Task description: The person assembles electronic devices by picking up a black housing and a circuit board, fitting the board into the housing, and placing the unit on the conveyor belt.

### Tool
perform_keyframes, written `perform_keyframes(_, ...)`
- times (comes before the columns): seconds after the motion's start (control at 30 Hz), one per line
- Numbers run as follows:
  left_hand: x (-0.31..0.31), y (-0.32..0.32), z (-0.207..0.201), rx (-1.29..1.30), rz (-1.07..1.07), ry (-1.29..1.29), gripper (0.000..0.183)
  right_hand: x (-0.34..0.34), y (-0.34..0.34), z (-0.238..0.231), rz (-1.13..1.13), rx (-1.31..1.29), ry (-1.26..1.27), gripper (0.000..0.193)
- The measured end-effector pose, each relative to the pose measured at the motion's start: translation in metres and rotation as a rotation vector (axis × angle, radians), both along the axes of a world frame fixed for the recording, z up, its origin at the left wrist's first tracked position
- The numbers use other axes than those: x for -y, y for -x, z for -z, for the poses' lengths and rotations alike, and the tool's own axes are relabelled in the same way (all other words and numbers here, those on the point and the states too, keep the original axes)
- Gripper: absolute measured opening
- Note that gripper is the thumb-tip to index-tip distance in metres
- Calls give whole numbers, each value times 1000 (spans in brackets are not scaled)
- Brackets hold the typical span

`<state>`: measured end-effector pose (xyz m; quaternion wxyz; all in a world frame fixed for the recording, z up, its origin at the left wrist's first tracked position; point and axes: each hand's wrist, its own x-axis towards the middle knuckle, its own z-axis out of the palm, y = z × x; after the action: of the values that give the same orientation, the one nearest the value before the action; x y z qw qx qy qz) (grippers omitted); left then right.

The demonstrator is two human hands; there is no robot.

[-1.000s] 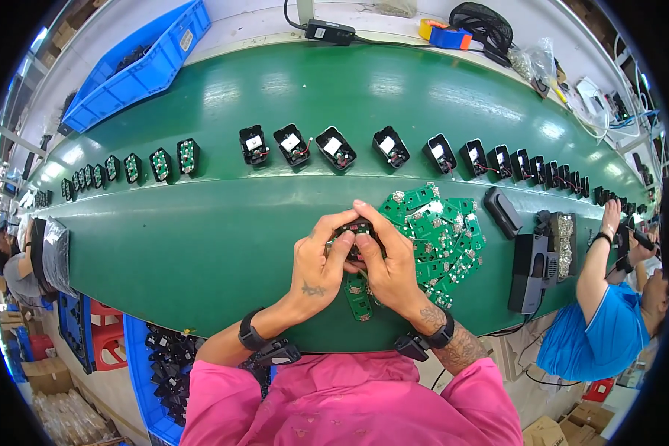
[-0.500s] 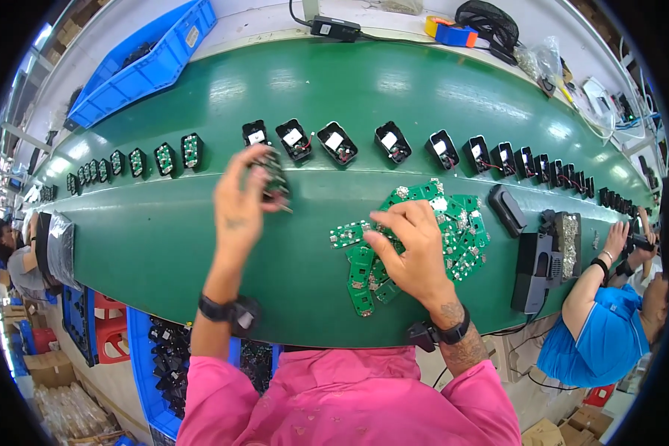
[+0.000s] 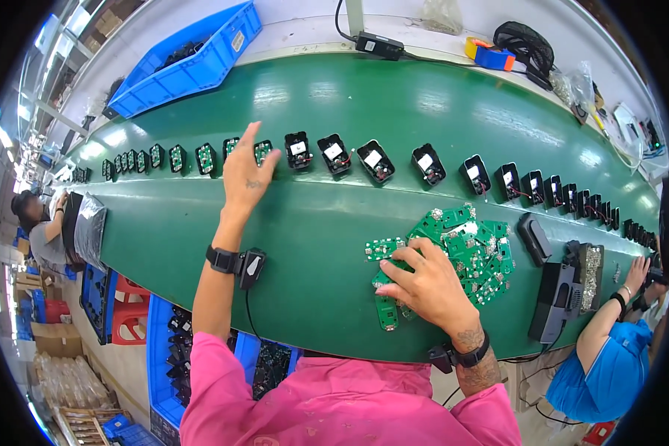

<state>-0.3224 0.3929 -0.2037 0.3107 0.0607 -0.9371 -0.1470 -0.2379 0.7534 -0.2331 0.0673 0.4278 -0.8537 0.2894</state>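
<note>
My left hand (image 3: 247,178) is over the row of black housings, its fingers spread and its thumb apart. Between thumb and forefinger a black housing with a green circuit board (image 3: 262,151) shows, standing in the row; whether I touch it is unclear. To its right, an open black housing (image 3: 298,152) has a white block inside. My right hand (image 3: 432,286) rests over the left side of a pile of green circuit boards (image 3: 490,256), fingers bent and thumb apart. One loose circuit board (image 3: 381,250) lies at its fingertips. Parts of the boards beneath the hand are hidden.
A blue crate (image 3: 193,70) stands at the back left. Right of the pile are a black case (image 3: 534,238), a grey-black device (image 3: 555,297) and a tray of small metal parts (image 3: 591,276). A co-worker in a blue shirt (image 3: 606,372) sits at right.
My left hand has let go of the board-filled housing, which now stands in the row, and its fingers have spread. My right hand has lowered onto the boards. The whole view has shifted.
</note>
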Motion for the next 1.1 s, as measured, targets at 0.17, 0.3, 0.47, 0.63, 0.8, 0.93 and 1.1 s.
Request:
perform_keyframes(0.17, -22, 8, -15, 385, 141, 300, 80, 8, 10, 7, 20, -149, 107, 19)
perform_keyframes(0.3, -42, 12, -21, 361, 95, 275, 76, 1, 13, 16, 193, -88, 505, 28)
perform_keyframes(0.47, -50, -27, -29, 83, 338, -276, 63, -13, 13, -4, 319, 991, 967, 38)
perform_keyframes(0.63, -101, -69, -12, 327, 730, -1231, 53, -9, 15, 5, 76, 1345, 1186, 20)
perform_keyframes(0.8, -148, -88, 22, 734, 828, -1605, 40, -8, 9, 0, 59, 1217, 1097, 20)
perform_keyframes(0.93, -153, -91, 35, 699, 859, -1542, 37, -10, 10, 5, 57, 1106, 1113, 22)
perform_keyframes(1.1, -153, -91, 33, 655, 853, -1531, 34, -10, 12, 7, 133, 1100, 1053, 21)
